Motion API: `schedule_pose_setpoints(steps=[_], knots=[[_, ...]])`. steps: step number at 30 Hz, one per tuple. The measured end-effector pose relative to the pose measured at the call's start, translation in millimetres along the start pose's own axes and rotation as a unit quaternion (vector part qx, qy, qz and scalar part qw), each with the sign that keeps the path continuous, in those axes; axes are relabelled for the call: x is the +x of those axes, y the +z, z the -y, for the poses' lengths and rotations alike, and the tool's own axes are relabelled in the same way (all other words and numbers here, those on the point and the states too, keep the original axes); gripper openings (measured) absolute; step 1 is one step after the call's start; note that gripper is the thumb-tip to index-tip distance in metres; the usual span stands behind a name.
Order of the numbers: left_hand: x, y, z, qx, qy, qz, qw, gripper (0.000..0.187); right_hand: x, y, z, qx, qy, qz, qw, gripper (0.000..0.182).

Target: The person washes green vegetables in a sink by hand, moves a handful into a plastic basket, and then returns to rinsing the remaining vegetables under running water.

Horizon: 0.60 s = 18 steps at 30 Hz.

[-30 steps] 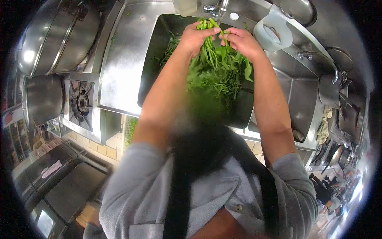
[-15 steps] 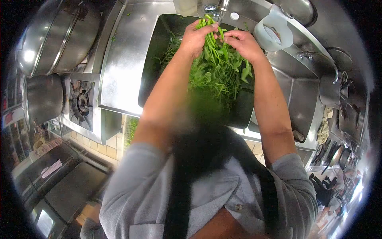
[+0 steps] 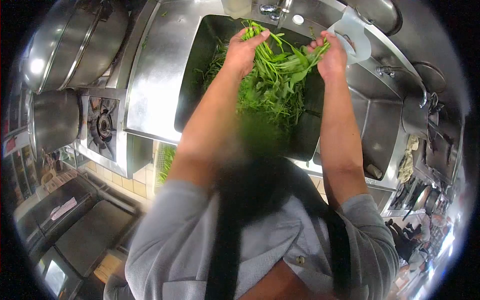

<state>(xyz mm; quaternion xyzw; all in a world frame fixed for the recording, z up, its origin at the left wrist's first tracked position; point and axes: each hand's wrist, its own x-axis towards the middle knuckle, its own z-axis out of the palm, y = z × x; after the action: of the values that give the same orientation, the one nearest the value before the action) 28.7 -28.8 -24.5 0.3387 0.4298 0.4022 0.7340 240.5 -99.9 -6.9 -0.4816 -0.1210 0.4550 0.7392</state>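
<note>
My left hand [image 3: 243, 53] is closed round the stems of a bunch of leafy greens [image 3: 272, 80] over the dark sink basin [image 3: 194, 82]. To the right, my right hand [image 3: 332, 56] grips the stem ends of some greens pulled out sideways from the bunch. Leafy stalks stretch between the two hands. More greens hang below and lie in the basin. The lower part of the pile is blurred.
A faucet [image 3: 285, 6] stands behind the basin, near a white cap [image 3: 298, 19]. A white plastic container [image 3: 356, 37] is beside my right hand. A second sink [image 3: 376, 117] lies to the right, a gas burner [image 3: 104, 125] and large pots to the left.
My right hand has moved right, away from my left hand, drawing stalks out with it. My left hand stays in nearly the same place, still round the bunch.
</note>
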Motion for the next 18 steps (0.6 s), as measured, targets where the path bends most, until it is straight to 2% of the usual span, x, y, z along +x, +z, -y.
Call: schedule_pose_setpoints(steps=[1,2,3,4,5,6,8,9,11,15,17,18], knots=[[2.6,-0.3,2.3,0.000,0.000,0.001,1.000,0.039,10.0,-11.6,3.5,-0.076,-0.016,0.050,0.996,0.020],[4.4,0.5,4.3,0.002,-0.007,-0.011,1.000,0.039,2.3,-3.1,7.4,-0.076,-0.017,0.049,0.996,0.020],[5.0,2.0,6.1,0.005,-0.015,-0.022,1.000,0.038,-14.1,14.7,13.1,-0.256,-0.036,0.076,0.963,0.022],[1.1,5.9,4.7,0.005,-0.016,-0.021,1.000,0.038,-26.0,28.2,13.4,-0.427,-0.053,0.100,0.897,0.025],[-6.3,11.8,0.2,-0.007,0.002,0.001,1.000,0.036,-29.8,33.2,7.3,-0.525,-0.130,0.152,0.827,0.029],[-10.4,16.0,-1.9,-0.019,0.021,0.022,0.999,0.033,-28.9,32.1,-1.0,-0.551,-0.165,0.214,0.789,0.030],[-8.5,18.7,1.3,-0.043,0.016,0.052,0.998,0.028,-33.7,38.5,-13.5,-0.617,-0.222,0.213,0.725,0.027],[-7.9,19.0,2.4,-0.067,0.011,0.081,0.994,0.023,-35.8,40.8,-15.5,-0.616,-0.222,0.213,0.725,0.027],[-8.8,18.4,2.2,-0.061,0.014,0.077,0.995,0.021,-38.6,44.2,-18.1,-0.661,-0.253,0.200,0.678,0.024],[-19.2,20.9,-3.8,-0.065,0.006,0.074,0.995,0.017,-26.9,33.4,-38.2,-0.640,-0.251,0.148,0.711,0.025],[-20.1,23.3,-2.2,-0.066,0.007,0.064,0.996,0.016,-20.7,28.7,-48.7,-0.576,-0.204,0.098,0.785,0.027],[-20.7,24.3,-1.9,-0.067,0.008,0.054,0.996,0.015,-16.0,24.6,-52.5,-0.576,-0.204,0.099,0.785,0.027]])
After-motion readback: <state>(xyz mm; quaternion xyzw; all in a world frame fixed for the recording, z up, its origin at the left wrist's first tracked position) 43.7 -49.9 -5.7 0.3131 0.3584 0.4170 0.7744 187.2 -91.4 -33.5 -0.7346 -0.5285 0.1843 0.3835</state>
